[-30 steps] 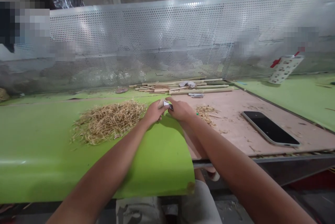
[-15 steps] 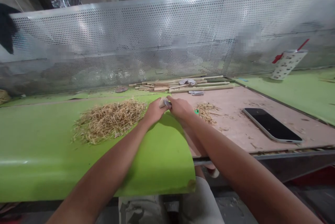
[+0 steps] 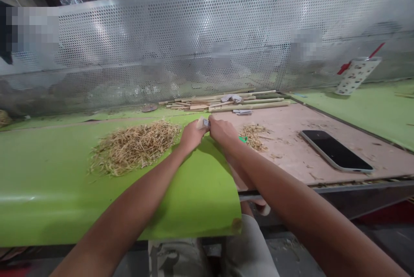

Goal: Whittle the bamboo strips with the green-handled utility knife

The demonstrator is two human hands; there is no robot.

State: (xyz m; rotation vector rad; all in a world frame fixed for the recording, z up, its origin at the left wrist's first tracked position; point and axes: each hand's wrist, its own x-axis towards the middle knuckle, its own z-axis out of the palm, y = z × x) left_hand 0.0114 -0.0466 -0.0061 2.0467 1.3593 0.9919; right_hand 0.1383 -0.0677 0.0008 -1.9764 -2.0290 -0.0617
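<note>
My left hand (image 3: pixel 191 133) and my right hand (image 3: pixel 223 131) meet above the end of the green sheet (image 3: pixel 194 190). Both are closed around small things held at the fingertips. Between them shows a pale piece (image 3: pixel 200 123), on the left hand's side, with a small grey, metal-looking bit (image 3: pixel 206 122) against it by my right fingers. The fingers cover most of both, so their exact kind cannot be made out. Left of my left hand lies a heap of thin straw-coloured strips (image 3: pixel 139 145). A smaller pile of strips (image 3: pixel 255 135) is just right of my right hand.
Behind the hands lie pale sticks (image 3: pixel 252 106) and folded paper (image 3: pixel 232 98), before a perforated metal screen (image 3: pixel 181 39). A phone (image 3: pixel 336 149) rests on the pinkish board (image 3: pixel 284 160). Farther right stands a patterned cup (image 3: pixel 359 76) with a red straw. A green item (image 3: pixel 243 139) shows beside my right wrist.
The grey bit and the pale piece have turned slightly between my fingers. My hands stay together at nearly the same place; the whole view has shifted a little.
</note>
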